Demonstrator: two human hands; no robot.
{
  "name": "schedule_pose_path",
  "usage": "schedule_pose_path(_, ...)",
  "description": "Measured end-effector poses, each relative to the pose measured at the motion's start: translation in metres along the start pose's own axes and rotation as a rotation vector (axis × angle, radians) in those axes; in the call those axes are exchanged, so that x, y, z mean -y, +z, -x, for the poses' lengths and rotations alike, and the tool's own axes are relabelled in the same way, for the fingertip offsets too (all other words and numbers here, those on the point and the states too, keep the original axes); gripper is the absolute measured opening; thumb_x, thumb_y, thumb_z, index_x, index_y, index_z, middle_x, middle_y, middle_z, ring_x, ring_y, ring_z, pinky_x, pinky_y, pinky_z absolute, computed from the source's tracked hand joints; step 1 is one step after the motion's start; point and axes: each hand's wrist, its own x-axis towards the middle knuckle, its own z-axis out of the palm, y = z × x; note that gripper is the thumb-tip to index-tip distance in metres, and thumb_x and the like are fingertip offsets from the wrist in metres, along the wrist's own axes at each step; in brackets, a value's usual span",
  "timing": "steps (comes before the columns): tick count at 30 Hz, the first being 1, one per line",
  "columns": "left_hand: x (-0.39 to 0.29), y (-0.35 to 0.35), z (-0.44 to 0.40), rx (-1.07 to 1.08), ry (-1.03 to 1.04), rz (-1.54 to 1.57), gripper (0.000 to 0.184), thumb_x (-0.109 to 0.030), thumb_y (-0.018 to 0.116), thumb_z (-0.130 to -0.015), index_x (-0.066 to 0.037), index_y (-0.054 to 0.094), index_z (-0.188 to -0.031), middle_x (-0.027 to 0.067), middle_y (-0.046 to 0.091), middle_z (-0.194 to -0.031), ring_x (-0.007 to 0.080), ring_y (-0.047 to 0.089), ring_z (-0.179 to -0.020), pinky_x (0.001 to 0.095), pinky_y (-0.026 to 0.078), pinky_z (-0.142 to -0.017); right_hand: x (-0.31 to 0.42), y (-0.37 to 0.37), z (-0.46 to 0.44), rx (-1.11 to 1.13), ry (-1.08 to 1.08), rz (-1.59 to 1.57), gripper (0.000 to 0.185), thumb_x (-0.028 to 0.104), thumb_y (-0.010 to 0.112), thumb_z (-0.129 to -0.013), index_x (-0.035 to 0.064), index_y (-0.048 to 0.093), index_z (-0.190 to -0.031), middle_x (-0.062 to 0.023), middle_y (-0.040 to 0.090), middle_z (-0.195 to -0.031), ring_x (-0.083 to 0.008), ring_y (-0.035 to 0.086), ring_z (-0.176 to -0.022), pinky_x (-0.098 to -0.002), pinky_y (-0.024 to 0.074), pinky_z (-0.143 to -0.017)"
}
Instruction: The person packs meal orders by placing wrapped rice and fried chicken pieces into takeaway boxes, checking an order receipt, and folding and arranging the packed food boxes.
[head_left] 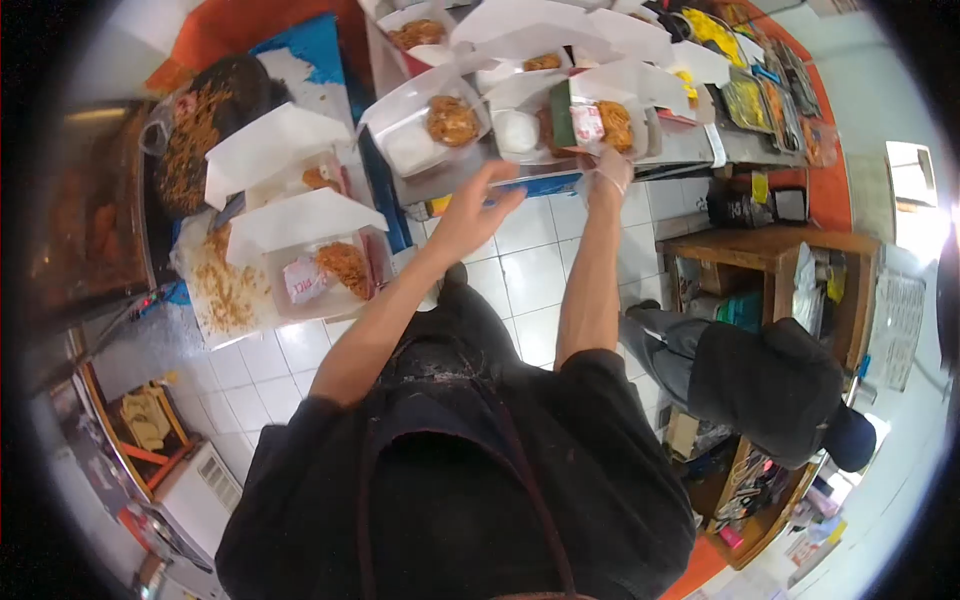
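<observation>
My left hand (478,212) hovers over the counter's front edge, fingers apart and holding nothing, in front of an open white box (400,110) with a piece of fried chicken (452,121) and a white mound. My right hand (608,172), in a clear glove, is at the front of another open box, touching or beside a piece of fried chicken (614,126). Its fingertips are partly hidden, so its grip is unclear. Beside that chicken lie a red-and-white packet (587,124) and a green piece (560,115). A white mound (516,132) sits to their left.
More open boxes stand behind and at left, one with chicken (343,266) and a wrapped packet (304,281). A crumb-covered tray (225,290) is at far left. At right, a person in dark clothes (770,385) bends by a wooden shelf (770,250).
</observation>
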Motion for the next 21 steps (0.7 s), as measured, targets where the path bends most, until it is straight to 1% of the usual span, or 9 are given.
schedule_pose_path(2,-0.003,0.028,-0.052,-0.024,0.107,-0.071,0.058,-0.033,0.070,-0.091,0.001,0.049,-0.133,0.0162,0.061,-0.128,0.0260,0.065,-0.106,0.0356,0.053,-0.087,-0.007,-0.004,-0.002,0.053,-0.126,-0.133,0.049,0.001,0.050,-0.084,0.0007,0.047,-0.134,-0.0163,0.058,-0.120,-0.0313,0.065,-0.099,-0.0418,0.0605,-0.077)
schedule_pose_path(3,-0.009,0.042,-0.075,-0.061,0.017,-0.065,0.066,-0.035,0.072,-0.089,0.003,0.045,-0.136,0.0188,0.061,-0.128,0.0280,0.064,-0.108,0.0364,0.052,-0.089,-0.013,-0.011,-0.001,0.042,-0.140,-0.152,0.049,0.001,0.050,-0.084,0.0007,0.047,-0.134,-0.0163,0.058,-0.120,-0.0313,0.065,-0.099,-0.0418,0.0605,-0.077)
schedule_pose_path(5,-0.019,0.061,-0.113,-0.118,-0.046,-0.173,0.083,-0.038,0.074,-0.084,0.007,0.036,-0.142,0.0260,0.060,-0.129,0.0306,0.063,-0.114,0.0368,0.050,-0.094,-0.033,-0.031,-0.001,0.050,-0.230,-0.008,0.065,0.003,0.051,-0.084,-0.0050,0.028,-0.144,-0.0209,0.045,-0.138,-0.0362,0.046,-0.124,-0.0377,0.0384,-0.104)
schedule_pose_path(7,-0.007,0.074,-0.142,-0.128,-0.104,-0.148,0.088,-0.034,0.074,-0.084,0.005,0.028,-0.149,0.0268,0.059,-0.130,0.0308,0.062,-0.115,0.0364,0.051,-0.093,-0.035,-0.026,-0.009,0.060,-0.274,0.055,0.075,0.004,0.052,-0.083,-0.0079,0.019,-0.149,-0.0233,0.038,-0.147,-0.0386,0.037,-0.136,-0.0357,0.0274,-0.117)
schedule_pose_path(9,0.003,0.082,-0.143,-0.084,-0.214,0.006,0.093,-0.029,0.075,-0.084,0.003,0.021,-0.152,0.0253,0.056,-0.134,0.0315,0.062,-0.116,0.0383,0.056,-0.087,-0.036,-0.037,0.010,0.044,-0.101,-0.014,0.079,0.004,0.055,-0.084,-0.0022,0.016,-0.152,-0.0219,0.038,-0.147,-0.0368,0.045,-0.131,-0.0429,0.0399,-0.110)
schedule_pose_path(10,0.002,0.082,-0.149,-0.051,-0.255,0.183,0.095,-0.026,0.075,-0.083,0.001,0.017,-0.153,0.0243,0.054,-0.136,0.0320,0.061,-0.116,0.0399,0.058,-0.083,-0.025,-0.042,0.017,0.035,-0.091,-0.011,0.079,0.004,0.055,-0.084,-0.0022,0.016,-0.152,-0.0219,0.038,-0.147,-0.0368,0.045,-0.131,-0.0429,0.0399,-0.110)
schedule_pose_path(12,0.002,0.085,-0.159,-0.069,-0.348,0.201,0.099,-0.021,0.076,-0.081,-0.005,0.012,-0.156,0.0224,0.048,-0.142,0.0316,0.061,-0.116,0.0417,0.062,-0.077,0.006,-0.044,0.021,0.232,0.057,-0.158,0.085,0.001,0.056,-0.084,0.0131,0.010,-0.155,-0.0167,0.047,-0.136,-0.0313,0.060,-0.113,-0.0442,0.0580,-0.085)
schedule_pose_path(15,-0.006,0.086,-0.155,-0.008,-0.374,0.208,0.098,-0.016,0.077,-0.082,-0.020,0.013,-0.157,0.0193,0.046,-0.143,0.0308,0.059,-0.119,0.0453,0.062,-0.078,0.028,-0.052,0.011,0.250,0.192,-0.154,0.088,0.002,0.058,-0.084,0.0169,0.008,-0.155,-0.0168,0.047,-0.136,-0.0296,0.060,-0.110,-0.0449,0.0572,-0.084)
schedule_pose_path(21,-0.007,0.086,-0.150,0.032,-0.345,0.232,0.091,-0.015,0.076,-0.084,-0.017,0.017,-0.153,0.0175,0.046,-0.144,0.0290,0.058,-0.119,0.0432,0.062,-0.078,0.032,-0.068,-0.006,0.237,0.193,-0.154,0.087,0.003,0.058,-0.086,0.0224,0.008,-0.155,-0.0148,0.043,-0.141,-0.0298,0.056,-0.114,-0.0463,0.0557,-0.084)
